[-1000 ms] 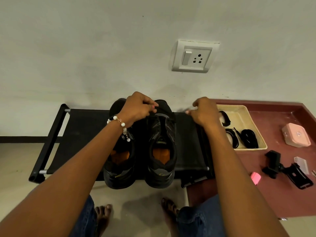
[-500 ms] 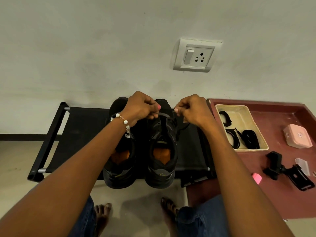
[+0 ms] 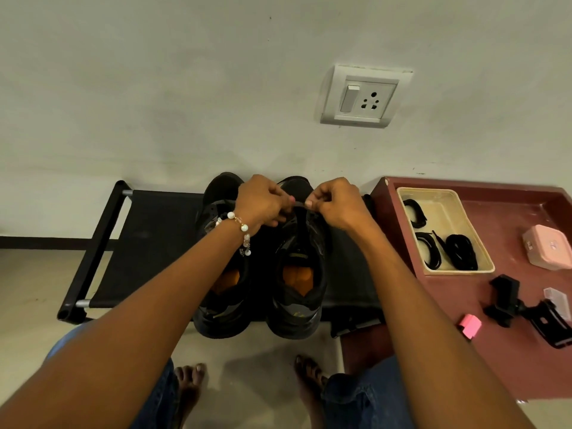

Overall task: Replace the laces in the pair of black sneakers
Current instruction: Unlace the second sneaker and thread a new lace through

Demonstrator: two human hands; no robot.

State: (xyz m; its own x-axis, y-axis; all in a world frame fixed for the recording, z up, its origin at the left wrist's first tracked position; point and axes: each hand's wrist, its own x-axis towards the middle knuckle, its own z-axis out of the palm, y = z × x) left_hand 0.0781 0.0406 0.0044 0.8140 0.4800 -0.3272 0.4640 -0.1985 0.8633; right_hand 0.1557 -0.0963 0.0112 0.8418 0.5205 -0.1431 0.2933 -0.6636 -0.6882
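Note:
Two black sneakers with orange insoles stand side by side on a black fabric bench (image 3: pixel 148 243), heels toward me. Over the toe end of the right sneaker (image 3: pixel 297 274), my left hand (image 3: pixel 263 204) and my right hand (image 3: pixel 335 201) each pinch an end of a short stretch of black lace (image 3: pixel 298 205) drawn taut between them. My left forearm crosses the left sneaker (image 3: pixel 224 289) and hides much of it. Where the lace enters the eyelets is hidden by my fingers.
A beige tray (image 3: pixel 464 218) on the maroon ledge (image 3: pixel 510 366) at right holds several coiled black laces (image 3: pixel 459 252). Also there: a pink box (image 3: pixel 548 250), a black phone clamp (image 3: pixel 520 308), a small pink piece (image 3: pixel 470 326). A wall socket (image 3: pixel 365 97) is above. My feet are on the floor below.
My right hand has come in from the bench's right side to the right sneaker's toe, and the stretch of lace between my two hands has shortened.

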